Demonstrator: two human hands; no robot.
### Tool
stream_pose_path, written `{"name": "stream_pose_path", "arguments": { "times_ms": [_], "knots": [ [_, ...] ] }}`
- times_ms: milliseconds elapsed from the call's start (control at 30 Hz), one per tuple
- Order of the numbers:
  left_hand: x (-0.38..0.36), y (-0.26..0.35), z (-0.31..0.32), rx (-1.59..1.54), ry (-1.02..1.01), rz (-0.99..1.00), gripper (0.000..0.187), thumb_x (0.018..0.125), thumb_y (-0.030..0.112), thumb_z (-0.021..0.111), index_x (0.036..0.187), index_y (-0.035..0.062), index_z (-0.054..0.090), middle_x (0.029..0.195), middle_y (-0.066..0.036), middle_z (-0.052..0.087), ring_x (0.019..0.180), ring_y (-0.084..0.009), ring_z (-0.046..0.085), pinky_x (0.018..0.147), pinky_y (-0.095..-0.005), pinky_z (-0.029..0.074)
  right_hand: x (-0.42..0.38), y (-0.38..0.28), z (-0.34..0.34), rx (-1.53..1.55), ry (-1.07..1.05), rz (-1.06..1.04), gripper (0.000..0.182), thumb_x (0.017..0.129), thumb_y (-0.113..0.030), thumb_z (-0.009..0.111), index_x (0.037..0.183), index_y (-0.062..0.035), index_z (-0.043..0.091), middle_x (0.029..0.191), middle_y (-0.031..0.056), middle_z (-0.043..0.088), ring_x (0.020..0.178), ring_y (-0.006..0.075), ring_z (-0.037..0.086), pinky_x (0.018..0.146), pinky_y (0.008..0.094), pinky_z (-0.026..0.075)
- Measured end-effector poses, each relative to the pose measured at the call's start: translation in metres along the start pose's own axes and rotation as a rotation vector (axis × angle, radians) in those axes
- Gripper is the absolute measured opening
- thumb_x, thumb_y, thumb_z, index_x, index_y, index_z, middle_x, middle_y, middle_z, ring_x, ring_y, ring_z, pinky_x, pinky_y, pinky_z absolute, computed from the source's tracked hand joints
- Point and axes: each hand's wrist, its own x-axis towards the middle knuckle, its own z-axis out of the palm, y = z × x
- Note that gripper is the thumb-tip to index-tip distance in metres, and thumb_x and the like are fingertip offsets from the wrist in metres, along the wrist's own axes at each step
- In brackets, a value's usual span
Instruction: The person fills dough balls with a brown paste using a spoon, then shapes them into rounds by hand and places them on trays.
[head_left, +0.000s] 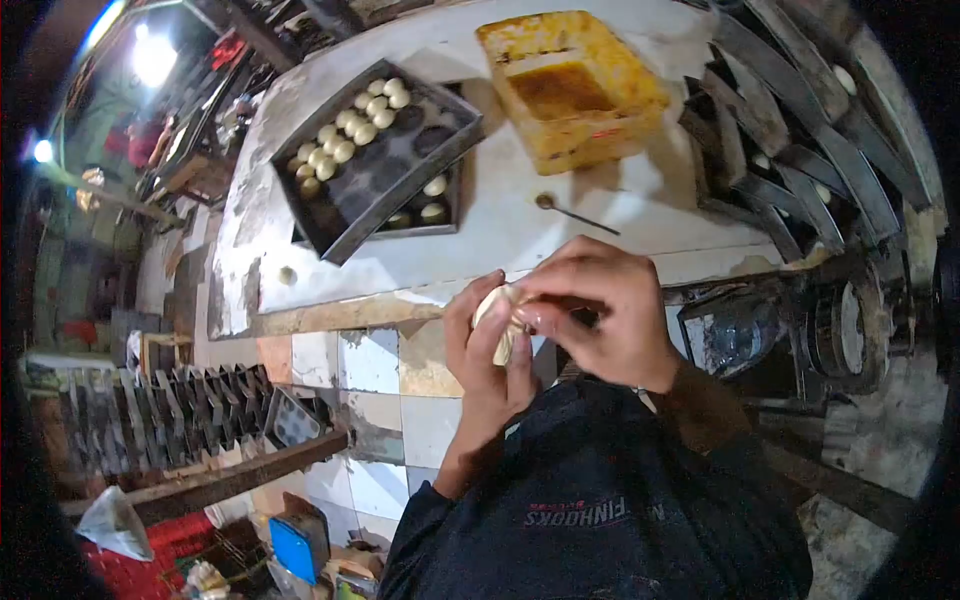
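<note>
The pale dough-like piece sits between both hands, held up by the near edge of the white worktop, in front of the person's dark shirt. The left hand has its grip curled around the piece from the left and below; the right hand pinches its upper right side between thumb and fingertips. Beyond them, a strip of bare surface runs along the worn near edge, giving the hands room to the left. Farther off on the left, a dark tray with rows of pale balls lies tilted across a lower tray, which sticks out at the near right. A spoon lies just beyond the hands, near the yellow tub; between trays and tub a gap opens. On the right, jumbled dark trays crowd the worktop's edge, so room there is tighter
</note>
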Motion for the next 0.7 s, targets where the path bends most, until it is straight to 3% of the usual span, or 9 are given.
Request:
{"name": "stream_pose_path", "arguments": {
  "times_ms": [100, 167, 233, 300, 367, 433, 500, 567, 700],
  "knots": [
    [-0.001, -0.005, -0.052, 0.263, -0.086, -0.169, 0.056, 0.082, 0.021, 0.066, 0.134, 0.0133, 0.047, 0.113, -0.02, 0.048, 0.104, -0.033, 0.052, 0.087, -0.0401, 0.044, 0.016, -0.016, 0.05, -0.322, -0.057, -0.386, 0.027, 0.074, -0.006, 0.076, 0.099, 0.0026, 0.068, 0.097, 0.0125, 0.066, 0.074, 0.0191, 0.067, 0.062, 0.0244, 0.052],
    [0.004, -0.014, -0.075, 0.348, -0.101, -0.144, 0.074, 0.072, 0.018, 0.074, 0.139, 0.0123, 0.044, 0.107, -0.016, 0.047, 0.103, -0.0287, 0.05, 0.087, -0.0368, 0.042, 0.022, -0.016, 0.081, -0.398, -0.058, -0.382, 0.027, 0.072, -0.007, 0.077, 0.097, 0.0006, 0.069, 0.095, 0.012, 0.067, 0.083, 0.0249, 0.067, 0.068, 0.0286, 0.054],
    [0.009, -0.015, -0.085, -0.168, 0.23, -0.42, 0.07, 0.065, 0.012, 0.077, 0.13, 0.0075, 0.052, 0.108, -0.013, 0.046, 0.103, -0.0245, 0.047, 0.089, -0.0341, 0.04, 0.032, -0.01, 0.103, -0.355, -0.034, -0.39, 0.026, 0.071, -0.01, 0.078, 0.095, -0.0006, 0.07, 0.091, 0.0113, 0.067, 0.079, 0.0232, 0.066, 0.065, 0.0283, 0.053],
    [0.002, -0.03, -0.103, -0.636, 0.23, -0.572, 0.031, 0.082, 0.021, 0.064, 0.108, 0.0054, 0.058, 0.107, -0.01, 0.041, 0.098, -0.023, 0.044, 0.089, -0.0345, 0.039, 0.047, -0.01, 0.113, -0.329, -0.082, -0.502, 0.027, 0.069, -0.01, 0.08, 0.093, -0.0008, 0.07, 0.086, 0.0096, 0.067, 0.072, 0.0209, 0.063, 0.06, 0.0257, 0.05],
    [-0.002, -0.037, -0.116, -1.104, 0.316, -0.603, 0.031, 0.093, 0.036, 0.053, 0.094, 0.0055, 0.061, 0.103, -0.009, 0.038, 0.096, -0.0229, 0.043, 0.088, -0.0369, 0.04, 0.053, -0.03, 0.12, -0.378, -0.091, -0.434, 0.026, 0.07, -0.007, 0.08, 0.094, -0.0024, 0.07, 0.083, 0.0086, 0.066, 0.068, 0.0174, 0.061, 0.057, 0.0241, 0.048],
    [0.0, -0.049, -0.121, -1.048, 0.246, -0.579, 0.046, 0.095, 0.049, 0.044, 0.089, 0.0079, 0.062, 0.099, -0.009, 0.038, 0.096, -0.0237, 0.043, 0.086, -0.04, 0.043, 0.052, -0.039, 0.127, -0.149, -0.189, 0.149, 0.029, 0.069, -0.008, 0.082, 0.095, -0.0031, 0.07, 0.086, 0.0088, 0.065, 0.071, 0.0172, 0.062, 0.064, 0.027, 0.051],
    [0.0, -0.066, -0.126, -0.806, 0.095, -0.248, 0.047, 0.095, 0.052, 0.045, 0.088, 0.0096, 0.064, 0.099, -0.01, 0.039, 0.095, -0.025, 0.043, 0.084, -0.0417, 0.044, 0.045, -0.015, 0.136, 0.029, -0.198, 0.153, 0.03, 0.07, -0.005, 0.08, 0.098, -0.0028, 0.069, 0.093, 0.0107, 0.065, 0.075, 0.018, 0.064, 0.071, 0.0297, 0.053],
    [0.008, -0.065, -0.122, -0.716, 0.194, -0.216, 0.033, 0.09, 0.043, 0.06, 0.101, 0.0121, 0.062, 0.1, -0.011, 0.041, 0.093, -0.0248, 0.044, 0.083, -0.0412, 0.044, 0.045, -0.005, 0.138, -0.117, -0.139, -0.381, 0.031, 0.071, 0.0, 0.075, 0.101, -0.0009, 0.068, 0.099, 0.013, 0.064, 0.078, 0.0216, 0.065, 0.077, 0.0314, 0.054],
    [0.028, -0.058, -0.113, -0.213, 0.168, -0.156, 0.072, 0.078, 0.041, 0.076, 0.132, 0.0116, 0.039, 0.108, -0.012, 0.041, 0.092, -0.0215, 0.044, 0.082, -0.04, 0.051, 0.04, -0.02, 0.134, -0.447, -0.02, -0.533, 0.042, 0.071, 0.003, 0.072, 0.112, -0.0019, 0.062, 0.103, 0.0146, 0.065, 0.091, 0.0283, 0.067, 0.083, 0.0377, 0.055]
  ]
}}
